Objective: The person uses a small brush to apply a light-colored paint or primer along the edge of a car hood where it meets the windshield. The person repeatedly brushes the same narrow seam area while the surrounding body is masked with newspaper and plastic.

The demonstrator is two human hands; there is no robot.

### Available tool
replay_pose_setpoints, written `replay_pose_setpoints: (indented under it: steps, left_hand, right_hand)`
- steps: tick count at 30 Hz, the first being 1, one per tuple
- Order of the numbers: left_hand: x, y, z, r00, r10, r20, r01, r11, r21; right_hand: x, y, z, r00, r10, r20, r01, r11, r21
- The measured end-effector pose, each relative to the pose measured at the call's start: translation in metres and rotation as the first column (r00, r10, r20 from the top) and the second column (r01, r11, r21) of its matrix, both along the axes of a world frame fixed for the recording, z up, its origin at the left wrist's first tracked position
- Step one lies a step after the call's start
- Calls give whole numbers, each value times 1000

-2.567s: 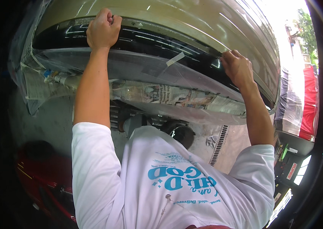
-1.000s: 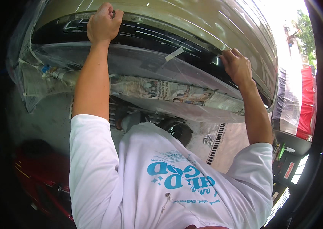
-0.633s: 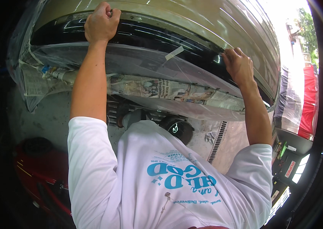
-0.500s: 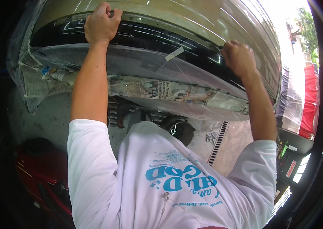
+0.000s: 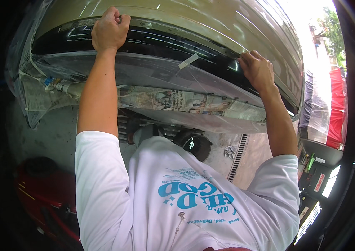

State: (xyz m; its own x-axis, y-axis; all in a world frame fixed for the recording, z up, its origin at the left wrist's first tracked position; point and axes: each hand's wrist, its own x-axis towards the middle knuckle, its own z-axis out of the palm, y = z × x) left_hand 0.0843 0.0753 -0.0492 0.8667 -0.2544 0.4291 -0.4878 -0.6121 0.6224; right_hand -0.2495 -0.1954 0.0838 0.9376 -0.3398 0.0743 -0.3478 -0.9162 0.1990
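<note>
A glossy olive-gold vehicle body panel (image 5: 185,19) fills the top of the view. A shiny black band (image 5: 165,41) curves along its lower part. My left hand (image 5: 109,32) is closed in a fist at the band's upper edge, left of the middle. Farther right along the same edge, my right hand (image 5: 259,72) is closed, its fingers bent and its fingertips against the seam. What either hand pinches is hidden or too small to name. A short pale tape strip (image 5: 188,61) sticks across the band's lower edge, between my hands.
Clear plastic sheeting (image 5: 144,65) and a roll of newspaper masking (image 5: 177,99) hang below the band. On the floor stand a dark bucket (image 5: 198,146) and, farther right, a drain grate (image 5: 238,157). A red vehicle (image 5: 43,196) is at lower left, a dark cabinet (image 5: 322,178) at right.
The whole view has shifted slightly, the panel now lower. Blurred by motion before, my right hand now shows sharply at the seam. My left hand keeps its place on the band's edge.
</note>
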Motion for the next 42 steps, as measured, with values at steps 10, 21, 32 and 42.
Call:
replay_pose_setpoints:
  steps: [10, 21, 32, 42]
  left_hand:
    - [0, -1, 1, 1000, 15, 10, -15, 1000, -5]
    - [0, 3, 0, 998, -13, 54, 15, 999, -33]
    - [2, 3, -5, 998, -16, 61, 18, 1000, -17]
    - [-1, 5, 2, 1000, -8, 16, 8, 999, -39]
  right_hand:
    - [27, -3, 5, 995, 11, -101, -6, 998, 55]
    - [9, 6, 1, 1000, -19, -6, 19, 1000, 17]
    - [6, 9, -1, 998, -20, 55, 16, 998, 61]
    - [9, 15, -7, 999, -15, 29, 17, 998, -58]
